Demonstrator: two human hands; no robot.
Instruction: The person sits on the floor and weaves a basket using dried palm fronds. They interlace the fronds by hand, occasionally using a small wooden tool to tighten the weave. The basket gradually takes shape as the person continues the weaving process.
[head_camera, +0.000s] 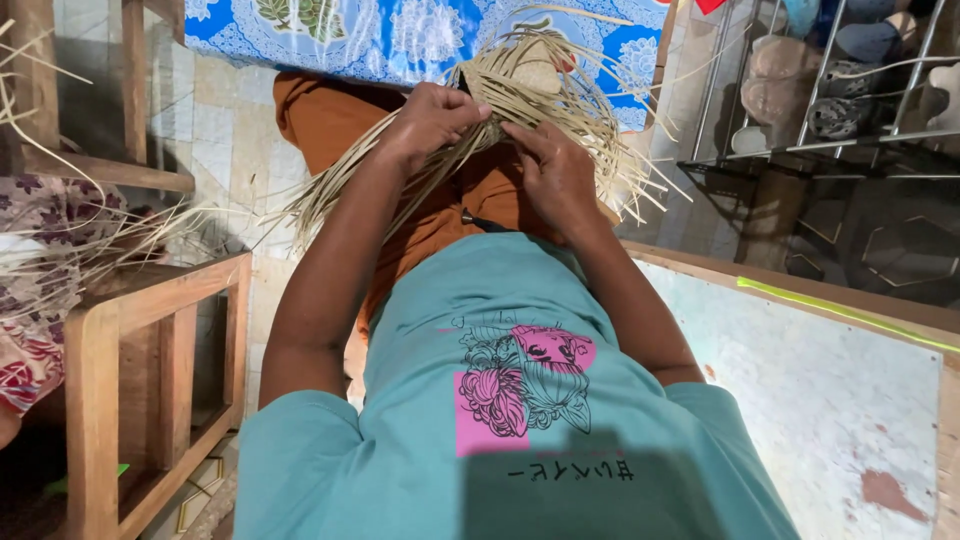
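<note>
A bundle of pale straw strips (540, 85) lies across my lap, partly woven, with loose ends fanning out left and right. My left hand (432, 118) is closed over the strips near the woven middle. My right hand (553, 175) pinches strips just beside it, fingers bent around them. Both hands touch the same woven piece above my orange trousers (325, 115). The part under my palms is hidden.
A wooden stool frame (150, 340) stands at the left with more loose straw (90, 235) over it. A blue patterned cloth (390, 35) lies ahead. A metal shoe rack (830, 90) is at the upper right. A pale board with a wooden edge (830, 370) sits on the right.
</note>
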